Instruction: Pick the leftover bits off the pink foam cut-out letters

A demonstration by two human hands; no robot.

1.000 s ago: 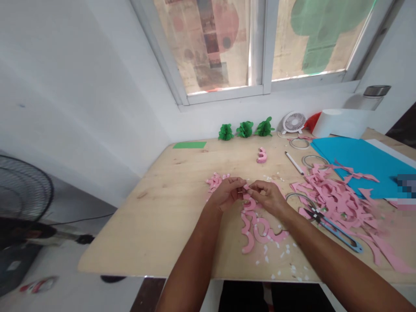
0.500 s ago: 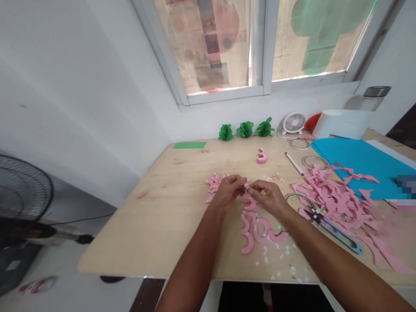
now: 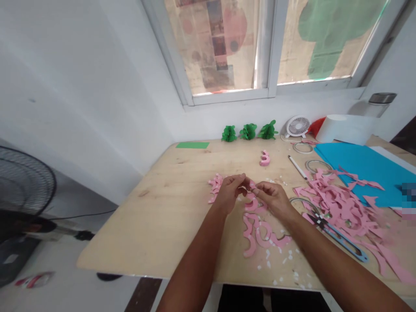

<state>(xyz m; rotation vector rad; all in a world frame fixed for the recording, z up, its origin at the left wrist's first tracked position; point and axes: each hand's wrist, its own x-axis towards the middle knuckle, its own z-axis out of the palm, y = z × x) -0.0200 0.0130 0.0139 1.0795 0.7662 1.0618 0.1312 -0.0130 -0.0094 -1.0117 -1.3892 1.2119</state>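
Both hands meet over the middle of the table, closed on one small pink paper cutout [image 3: 252,185]. My left hand [image 3: 231,190] pinches it from the left with thumb and forefinger. From the right, my right hand [image 3: 273,197] grips its other side between the fingertips. Just below the hands lie curved pink paper cutouts [image 3: 249,246] with small white bits on them. A pile of wavy pink cutouts [image 3: 215,186] sits beside my left hand, partly covered by it. Farther back is a small stack of curved pink pieces [image 3: 264,158].
Blue-handled thread snips [image 3: 346,242] and pink paper scraps [image 3: 341,199] lie right of my right arm. Behind them are tape rolls [image 3: 318,165], a marker [image 3: 297,167] and blue sheets [image 3: 354,160]. Green paper ornaments [image 3: 248,131] and a small white fan [image 3: 297,126] stand along the wall.
The view has shifted slightly, so the scene sits a little lower and farther right. Both hands stay together on the pink cutout, which shows a bit more between the fingers.
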